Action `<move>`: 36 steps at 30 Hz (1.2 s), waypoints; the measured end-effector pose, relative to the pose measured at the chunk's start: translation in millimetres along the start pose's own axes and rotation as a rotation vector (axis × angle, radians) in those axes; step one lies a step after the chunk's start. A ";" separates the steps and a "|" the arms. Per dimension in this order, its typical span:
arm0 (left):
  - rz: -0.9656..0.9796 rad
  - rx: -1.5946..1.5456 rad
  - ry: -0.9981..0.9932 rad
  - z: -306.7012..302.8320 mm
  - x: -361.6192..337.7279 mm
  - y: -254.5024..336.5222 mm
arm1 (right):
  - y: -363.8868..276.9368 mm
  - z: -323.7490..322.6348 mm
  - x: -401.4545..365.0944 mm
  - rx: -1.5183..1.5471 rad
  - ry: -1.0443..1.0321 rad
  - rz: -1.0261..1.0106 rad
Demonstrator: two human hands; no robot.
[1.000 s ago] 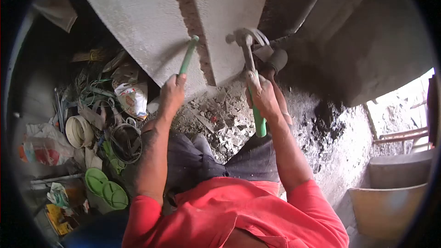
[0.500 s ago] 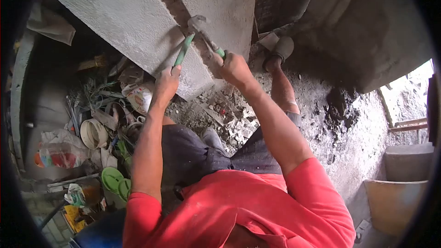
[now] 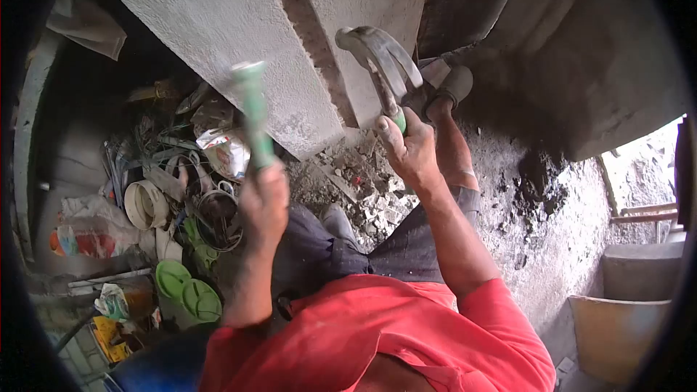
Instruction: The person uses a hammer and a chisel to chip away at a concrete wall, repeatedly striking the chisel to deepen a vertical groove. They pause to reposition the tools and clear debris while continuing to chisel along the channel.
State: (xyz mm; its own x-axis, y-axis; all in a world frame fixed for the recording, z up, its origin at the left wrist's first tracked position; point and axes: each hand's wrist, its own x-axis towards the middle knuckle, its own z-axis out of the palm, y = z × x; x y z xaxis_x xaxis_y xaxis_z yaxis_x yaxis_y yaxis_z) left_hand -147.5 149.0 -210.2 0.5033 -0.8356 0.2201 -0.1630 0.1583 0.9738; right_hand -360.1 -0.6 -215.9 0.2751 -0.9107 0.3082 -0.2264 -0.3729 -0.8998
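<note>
My left hand (image 3: 264, 199), blurred by motion, is closed round the lower end of a green-handled tool (image 3: 254, 105) that points up; its far end looks pale and flat. My right hand (image 3: 412, 147) grips the green handle of a claw hammer (image 3: 382, 58), whose grey metal head is raised in front of a plastered wall. A rough groove (image 3: 312, 36) runs down between two pale plastered faces (image 3: 218, 22). Both tools are apart from the groove and from each other.
Broken rubble (image 3: 374, 199) lies between my feet. At the left are a white bucket (image 3: 146, 205), plastic bags (image 3: 94, 226) and green slippers (image 3: 174, 279). A grey shoe (image 3: 457, 85) stands right of the wall. Containers (image 3: 617, 334) sit at the lower right.
The two tools have moved apart. My left hand has come down from the groove with its tool, and my right hand has shifted right, with the hammer head now turned sideways.
</note>
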 end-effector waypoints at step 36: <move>0.037 0.901 -0.220 9.5 120.9 -38.8 | 57.6 4.2 -9.8 -0.096 -0.071 0.288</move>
State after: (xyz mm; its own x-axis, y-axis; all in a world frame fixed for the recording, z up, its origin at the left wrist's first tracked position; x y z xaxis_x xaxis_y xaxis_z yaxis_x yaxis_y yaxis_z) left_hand -88.4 36.9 -221.9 0.3277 -0.9337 0.1445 -0.8198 -0.2050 0.5348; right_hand -371.9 -12.4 -272.0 0.2506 -0.9679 0.0195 -0.3910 -0.1196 -0.9126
